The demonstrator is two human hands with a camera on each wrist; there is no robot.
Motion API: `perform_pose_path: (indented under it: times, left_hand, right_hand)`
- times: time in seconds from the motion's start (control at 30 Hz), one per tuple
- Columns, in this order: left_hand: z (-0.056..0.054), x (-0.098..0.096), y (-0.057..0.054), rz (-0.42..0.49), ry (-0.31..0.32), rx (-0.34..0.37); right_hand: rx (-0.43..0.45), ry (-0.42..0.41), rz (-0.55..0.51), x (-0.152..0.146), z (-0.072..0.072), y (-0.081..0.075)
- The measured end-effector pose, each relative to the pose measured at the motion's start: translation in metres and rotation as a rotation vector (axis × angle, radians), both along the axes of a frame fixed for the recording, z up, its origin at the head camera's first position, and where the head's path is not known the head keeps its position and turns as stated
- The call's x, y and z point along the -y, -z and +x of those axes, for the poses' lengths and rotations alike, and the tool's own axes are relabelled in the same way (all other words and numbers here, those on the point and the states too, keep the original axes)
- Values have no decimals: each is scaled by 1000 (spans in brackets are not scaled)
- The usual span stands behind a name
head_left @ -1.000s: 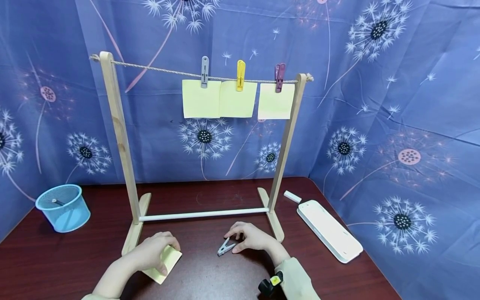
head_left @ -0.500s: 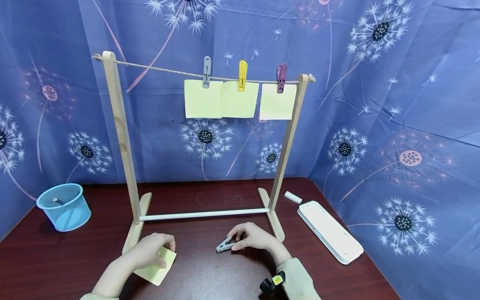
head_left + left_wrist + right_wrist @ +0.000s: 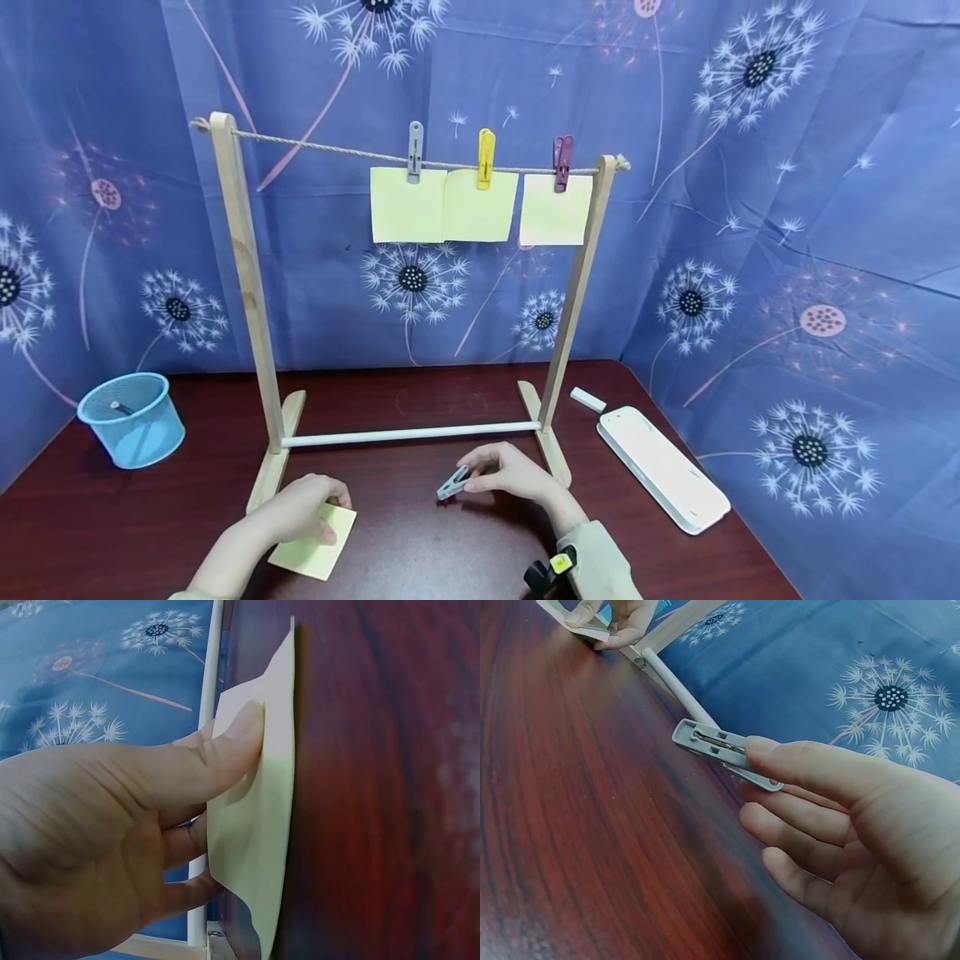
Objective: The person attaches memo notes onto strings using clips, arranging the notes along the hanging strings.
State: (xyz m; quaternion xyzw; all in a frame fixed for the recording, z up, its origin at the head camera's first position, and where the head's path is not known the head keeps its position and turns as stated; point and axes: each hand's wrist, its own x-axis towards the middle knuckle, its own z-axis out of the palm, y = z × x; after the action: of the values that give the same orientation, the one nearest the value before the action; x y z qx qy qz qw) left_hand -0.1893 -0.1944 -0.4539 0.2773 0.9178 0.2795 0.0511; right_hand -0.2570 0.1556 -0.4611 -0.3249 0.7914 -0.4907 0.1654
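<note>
Between thumb and fingers my left hand (image 3: 306, 508) pinches a yellow sticky note (image 3: 251, 817), bent a little and held close over the tabletop. To the right, my right hand (image 3: 510, 473) pinches a grey clothespin (image 3: 714, 742) by its handle end, with its clip end pointing left. Above and behind both hands a rope (image 3: 322, 147) is strung across a wooden frame (image 3: 251, 283). Three yellow notes hang from it: one under a grey clothespin (image 3: 415, 152), one under a yellow clothespin (image 3: 486, 158), and one under a purple clothespin (image 3: 562, 164).
The frame's white crossbar (image 3: 412, 434) runs low behind my hands. A blue mesh pen cup (image 3: 133, 421) stands at the left, with something thin inside. On the right lie a white case (image 3: 663, 468) and a small white block (image 3: 588, 400). A blue dandelion cloth (image 3: 330, 292) hangs behind.
The left hand has shifted slightly left with the note, which now shows more of its face. In the right hand the clothespin has turned, and its spread handles have come closer together.
</note>
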Motion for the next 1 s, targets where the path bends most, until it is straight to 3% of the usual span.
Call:
perform_pose_path:
  times: [0.4,0.63,0.8,1.0]
  left_hand:
    - [-1,1,3,25,13,15]
    - [-2,-2,0,-27,24,-9]
    - [-4,-2,-5,-48,48,50]
    - [-10,3,-12,-52,131,113]
  right_hand:
    - [62,-2,-56,-2,1,0]
    - [51,-37,-129,-2,0,-1]
    - [17,-44,-126,2,1,-7]
    - [-3,-28,-118,8,2,-18]
